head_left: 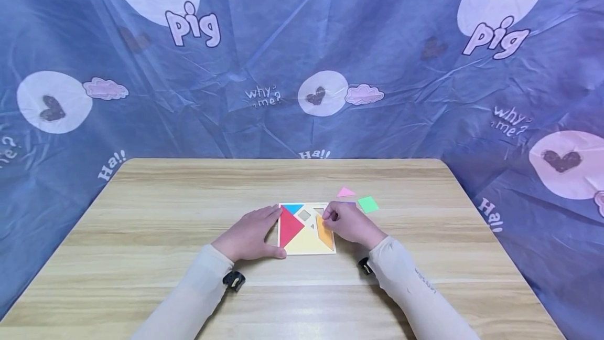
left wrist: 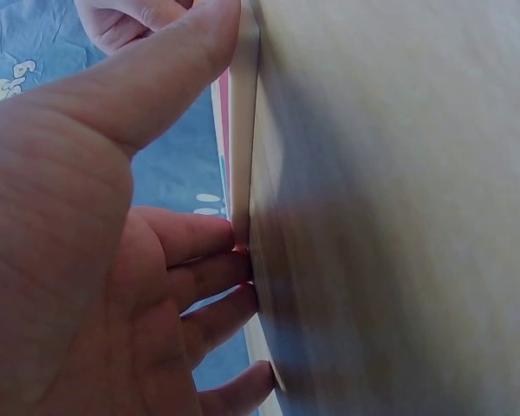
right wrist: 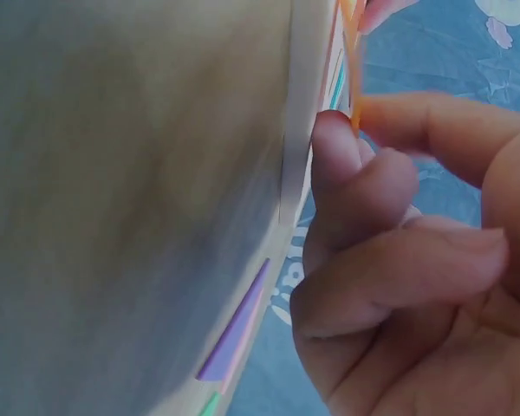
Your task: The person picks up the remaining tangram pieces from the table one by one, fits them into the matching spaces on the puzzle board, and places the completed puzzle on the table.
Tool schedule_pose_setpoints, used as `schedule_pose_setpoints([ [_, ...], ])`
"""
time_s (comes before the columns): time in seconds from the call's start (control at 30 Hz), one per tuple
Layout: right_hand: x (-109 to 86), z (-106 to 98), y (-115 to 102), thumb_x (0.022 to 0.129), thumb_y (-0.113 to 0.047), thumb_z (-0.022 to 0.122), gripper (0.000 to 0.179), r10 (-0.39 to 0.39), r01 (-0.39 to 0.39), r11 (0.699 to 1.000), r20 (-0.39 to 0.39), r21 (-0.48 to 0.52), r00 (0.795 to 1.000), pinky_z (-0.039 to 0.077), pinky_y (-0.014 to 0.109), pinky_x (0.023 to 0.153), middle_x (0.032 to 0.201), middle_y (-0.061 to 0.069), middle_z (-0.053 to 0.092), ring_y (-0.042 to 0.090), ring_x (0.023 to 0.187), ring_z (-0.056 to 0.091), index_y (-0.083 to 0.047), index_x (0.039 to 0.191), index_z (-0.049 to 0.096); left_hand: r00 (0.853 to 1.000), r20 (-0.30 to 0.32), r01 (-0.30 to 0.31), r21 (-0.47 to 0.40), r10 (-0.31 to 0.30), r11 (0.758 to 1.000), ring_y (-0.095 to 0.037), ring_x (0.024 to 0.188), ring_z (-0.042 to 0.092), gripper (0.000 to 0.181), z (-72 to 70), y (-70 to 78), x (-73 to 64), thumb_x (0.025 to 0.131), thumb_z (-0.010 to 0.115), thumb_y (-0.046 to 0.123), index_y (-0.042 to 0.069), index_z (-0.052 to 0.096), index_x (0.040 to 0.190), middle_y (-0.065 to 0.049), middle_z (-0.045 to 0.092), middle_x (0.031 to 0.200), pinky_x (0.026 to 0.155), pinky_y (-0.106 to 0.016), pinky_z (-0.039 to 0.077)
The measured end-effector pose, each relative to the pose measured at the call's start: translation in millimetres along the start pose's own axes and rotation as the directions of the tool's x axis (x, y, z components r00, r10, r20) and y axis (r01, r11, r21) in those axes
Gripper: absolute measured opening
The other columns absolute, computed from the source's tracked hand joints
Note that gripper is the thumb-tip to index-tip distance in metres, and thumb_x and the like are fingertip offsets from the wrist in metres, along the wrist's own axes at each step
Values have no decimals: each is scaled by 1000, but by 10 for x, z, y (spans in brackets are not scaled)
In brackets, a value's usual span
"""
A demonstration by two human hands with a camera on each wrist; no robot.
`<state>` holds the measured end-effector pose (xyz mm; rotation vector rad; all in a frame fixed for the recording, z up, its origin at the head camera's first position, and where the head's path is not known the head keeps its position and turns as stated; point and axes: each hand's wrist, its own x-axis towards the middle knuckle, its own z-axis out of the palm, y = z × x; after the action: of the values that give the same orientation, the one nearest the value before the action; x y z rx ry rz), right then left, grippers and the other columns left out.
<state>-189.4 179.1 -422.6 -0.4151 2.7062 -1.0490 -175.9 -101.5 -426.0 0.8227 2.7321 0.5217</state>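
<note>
A wooden tangram board lies on the table; red, pale yellow and blue pieces sit in it. My left hand rests against the board's left side, its thumb at the front corner and its fingertips touching the edge. Over the board's right side, my right hand pinches an orange tangram piece between thumb and fingertip. In the right wrist view the orange piece stands tilted up from the board. Bare recesses show near the board's back right.
Beyond my right hand lie a pink triangle and a green square. A purple triangle lies by them, mostly hidden by the hand in the head view. A blue printed cloth hangs behind the wooden table.
</note>
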Motion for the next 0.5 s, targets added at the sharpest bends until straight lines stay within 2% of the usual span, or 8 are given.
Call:
schedule_pose_setpoints([
  [0.2, -1, 1, -23, 91, 0, 69, 8, -25, 25, 1000, 10, -8, 1000, 48, 26, 68, 78, -2, 60, 12, 73, 54, -7, 92, 67, 1000, 2, -1, 0, 1, 1000, -33, 154, 31, 105, -8, -27, 8, 83, 80, 56, 1, 34, 160, -13, 34, 166, 125, -51, 28],
  [0.4, 22, 34, -42, 95, -6, 71, 7, -37, 32, 995, -56, -89, 998, 48, 29, 69, 77, -4, 59, 12, 72, 53, -11, 91, 67, 1000, 11, 7, -3, -7, 1000, -33, 154, 30, 106, -24, -38, 20, 83, 81, 56, 1, 34, 160, -13, 33, 167, 125, -51, 27],
  [0.5, 24, 34, -37, 96, -9, 71, 8, -31, 23, 992, -63, -123, 998, 46, 30, 70, 77, -4, 57, 13, 72, 52, -13, 90, 66, 1000, 12, 6, 3, -6, 1000, -33, 154, 30, 106, -24, -44, 21, 83, 80, 57, 1, 34, 160, -13, 33, 167, 125, -51, 27],
])
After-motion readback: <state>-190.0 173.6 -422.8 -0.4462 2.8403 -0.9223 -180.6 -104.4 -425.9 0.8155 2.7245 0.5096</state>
